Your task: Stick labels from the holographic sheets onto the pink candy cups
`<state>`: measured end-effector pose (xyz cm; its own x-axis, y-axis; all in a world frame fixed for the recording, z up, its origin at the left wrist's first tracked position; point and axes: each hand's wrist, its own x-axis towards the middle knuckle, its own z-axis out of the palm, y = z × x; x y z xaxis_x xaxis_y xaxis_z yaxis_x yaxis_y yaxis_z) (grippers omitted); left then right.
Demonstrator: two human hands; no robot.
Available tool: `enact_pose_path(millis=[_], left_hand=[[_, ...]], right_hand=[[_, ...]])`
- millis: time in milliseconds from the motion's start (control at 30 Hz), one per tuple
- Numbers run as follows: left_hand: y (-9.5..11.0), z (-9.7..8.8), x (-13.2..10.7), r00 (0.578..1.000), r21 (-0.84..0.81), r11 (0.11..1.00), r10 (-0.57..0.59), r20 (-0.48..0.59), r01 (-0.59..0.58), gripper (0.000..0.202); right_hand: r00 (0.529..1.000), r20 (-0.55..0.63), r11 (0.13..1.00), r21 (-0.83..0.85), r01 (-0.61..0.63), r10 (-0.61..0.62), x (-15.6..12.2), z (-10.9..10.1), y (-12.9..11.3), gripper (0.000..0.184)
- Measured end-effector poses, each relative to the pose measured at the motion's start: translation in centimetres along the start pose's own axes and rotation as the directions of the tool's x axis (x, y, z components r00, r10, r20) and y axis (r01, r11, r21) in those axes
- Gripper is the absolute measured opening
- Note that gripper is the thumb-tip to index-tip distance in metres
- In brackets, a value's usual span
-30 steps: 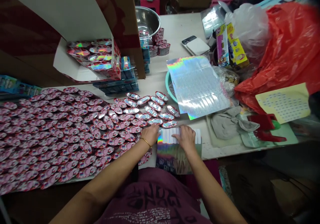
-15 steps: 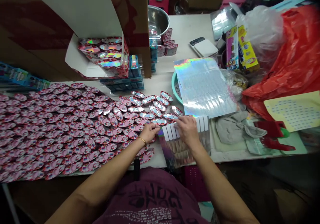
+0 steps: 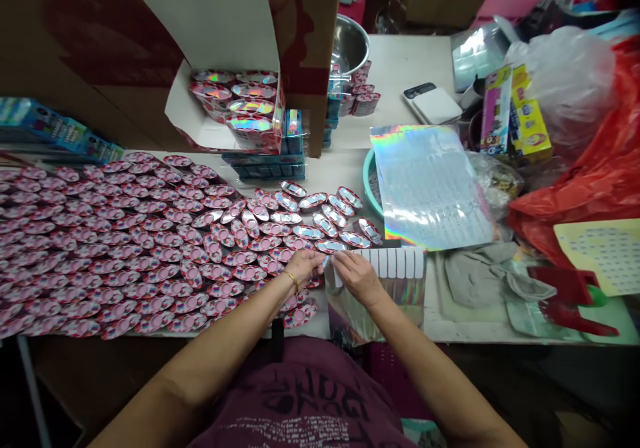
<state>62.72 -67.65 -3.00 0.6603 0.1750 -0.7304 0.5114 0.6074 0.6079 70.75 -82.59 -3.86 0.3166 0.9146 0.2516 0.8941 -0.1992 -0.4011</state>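
Observation:
At the front edge of the table lies a shiny sticker sheet (image 3: pixel 400 263) with a row of white strips along its top. My right hand (image 3: pixel 359 278) is over the sheet's upper left corner, fingertips pinched at the leftmost strip. My left hand (image 3: pixel 304 266), with a gold bracelet on the wrist, is closed just left of that corner. A small pale bluish bit shows between the two hands; its kind is too small to make out. Many oval pink-and-red packs (image 3: pixel 243 258) stand packed together beside my left hand, several with silvery tops (image 3: pixel 330 246).
A holographic sheet (image 3: pixel 433 188) lies over a turquoise basin (image 3: pixel 370 175). Behind stand an open carton of packs (image 3: pixel 180 118), a metal bowl (image 3: pixel 357 45) and a white scale (image 3: pixel 435 105). At right are a grey cloth (image 3: pixel 480 271), a red tape dispenser (image 3: pixel 565 281) and a red bag (image 3: pixel 575 175).
The view has shifted, so most things sit further right. My right hand has moved left along the strips to the sheet's corner, close to my left hand.

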Motion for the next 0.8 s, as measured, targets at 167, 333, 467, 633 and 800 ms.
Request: enact_pose_path(millis=[167, 333, 467, 633, 800], left_hand=[[0.3, -0.1, 0.2, 1.000, -0.041, 0.999, -0.023, 0.016, 0.024, 0.024], [0.2, -0.1, 0.5, 1.000, -0.071, 0.997, -0.009, -0.019, 0.008, 0.020], [0.0, -0.6, 1.1, 0.998, -0.077, 0.997, 0.020, -0.059, -0.025, 0.021], [0.2, -1.1, 1.4, 0.999, -0.080, 0.996, 0.045, -0.011, -0.046, 0.022], [0.7, -1.0, 1.1, 0.999, -0.210, 0.977, 0.031, 0.034, -0.023, 0.024]], right_hand=[[0.994, -0.003, 0.994, 0.013, -0.108, 0.108, 1.1, 0.0, -0.7, 0.032], [1.000, -0.004, 1.000, 0.006, -0.018, 0.018, 0.4, 1.4, -0.3, 0.035], [1.000, 0.006, 0.999, -0.019, -0.028, 0.028, 0.6, 0.9, -1.0, 0.029], [0.984, -0.022, 0.983, -0.023, -0.180, 0.179, 2.8, -1.0, -2.2, 0.026], [0.996, -0.023, 0.995, -0.041, -0.089, 0.088, 3.1, 0.5, -1.3, 0.029]])
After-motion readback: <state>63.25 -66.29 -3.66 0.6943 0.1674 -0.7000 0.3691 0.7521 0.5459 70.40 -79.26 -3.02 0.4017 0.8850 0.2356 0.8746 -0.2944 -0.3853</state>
